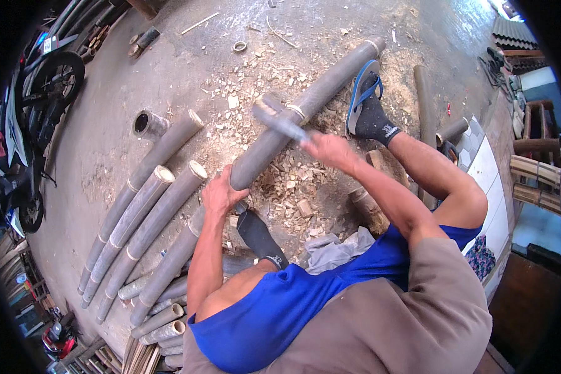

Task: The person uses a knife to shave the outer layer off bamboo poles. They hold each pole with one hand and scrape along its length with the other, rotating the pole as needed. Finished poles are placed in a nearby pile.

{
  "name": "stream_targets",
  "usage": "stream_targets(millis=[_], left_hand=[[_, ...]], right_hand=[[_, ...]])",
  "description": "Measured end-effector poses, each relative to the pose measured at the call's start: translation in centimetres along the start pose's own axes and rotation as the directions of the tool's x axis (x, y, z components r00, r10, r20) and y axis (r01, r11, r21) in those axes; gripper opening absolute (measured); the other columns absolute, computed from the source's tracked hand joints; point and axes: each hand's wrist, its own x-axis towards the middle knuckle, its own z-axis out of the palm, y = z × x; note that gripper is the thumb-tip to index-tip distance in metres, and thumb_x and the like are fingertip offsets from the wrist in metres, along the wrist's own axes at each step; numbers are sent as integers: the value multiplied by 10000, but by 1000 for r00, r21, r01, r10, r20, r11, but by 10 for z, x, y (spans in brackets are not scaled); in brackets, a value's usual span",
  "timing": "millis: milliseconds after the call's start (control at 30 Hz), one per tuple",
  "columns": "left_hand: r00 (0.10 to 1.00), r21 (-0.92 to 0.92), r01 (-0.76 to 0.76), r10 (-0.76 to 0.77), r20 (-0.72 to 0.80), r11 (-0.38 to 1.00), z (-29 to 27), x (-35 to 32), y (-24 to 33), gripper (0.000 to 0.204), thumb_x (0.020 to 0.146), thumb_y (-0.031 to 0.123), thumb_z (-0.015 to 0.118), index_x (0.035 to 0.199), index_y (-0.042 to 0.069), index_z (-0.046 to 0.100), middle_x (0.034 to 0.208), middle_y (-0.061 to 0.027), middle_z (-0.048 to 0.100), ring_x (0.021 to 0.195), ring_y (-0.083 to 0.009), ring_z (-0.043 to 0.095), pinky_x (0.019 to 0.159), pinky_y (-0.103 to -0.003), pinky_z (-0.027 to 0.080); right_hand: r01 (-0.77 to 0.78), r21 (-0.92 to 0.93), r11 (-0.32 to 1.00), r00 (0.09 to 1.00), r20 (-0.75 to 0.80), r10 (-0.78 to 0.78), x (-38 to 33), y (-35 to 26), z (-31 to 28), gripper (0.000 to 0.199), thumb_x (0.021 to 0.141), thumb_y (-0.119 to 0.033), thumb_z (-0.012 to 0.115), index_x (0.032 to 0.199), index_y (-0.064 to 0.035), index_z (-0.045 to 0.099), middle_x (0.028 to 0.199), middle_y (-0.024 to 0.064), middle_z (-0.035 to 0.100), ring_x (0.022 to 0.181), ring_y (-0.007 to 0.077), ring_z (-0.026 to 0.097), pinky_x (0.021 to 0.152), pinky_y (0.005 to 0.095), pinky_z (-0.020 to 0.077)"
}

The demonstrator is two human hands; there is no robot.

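Observation:
A long grey-brown bamboo pole (330, 84) lies slantwise before me, with a pale ring around a joint. My left hand (222, 194) is closed over its nearer part, thumb on one side and fingers on the other. In my right hand (330, 149) is the grip of a short bladed tool (280, 123), smeared by motion. The tool's grey head crosses above the pole close to the ringed joint; whether it touches cannot be made out. My sandalled foot (369, 103) rests against the pole's far part, and my other dark-socked foot (255, 234) is beside my left hand.
Wood chips (293, 187) cover the floor around the pole. Several bamboo poles (162, 187) lie at the left, near a short hollow bamboo piece (149, 124). A motorcycle (37, 131) stands farther left. A grey cloth (336, 252) and wood logs (369, 209) lie between my legs.

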Motion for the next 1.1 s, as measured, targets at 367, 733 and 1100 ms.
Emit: stream_targets(millis=[367,733,1100], left_hand=[[993,-94,27,-16,119,995,-4,2,-3,973,620,536,899,1465,172,585,1151,-214,776,1085,-414,740,968,-507,558],[974,-145,15,19,226,989,-10,26,11,1039,592,568,910,1485,144,589,1205,-231,760,1128,-406,729,979,-494,555],[941,-397,67,74,329,915,-12,38,-17,942,588,457,921,1408,75,657,1197,-181,768,1098,-320,732,989,-427,545]], right_hand=[[-81,-6,997,996,30,81,-14,12,-2,811,1035,-741,386,1193,-14,710,1086,293,751,1081,456,726,975,555,563],[-206,67,976,954,-209,215,1,66,-2,768,1069,-692,396,1015,-2,729,943,304,740,927,480,749,833,604,584],[-99,55,994,989,-101,104,0,35,8,783,1036,-716,440,1005,17,713,921,332,729,919,519,730,855,627,567]])
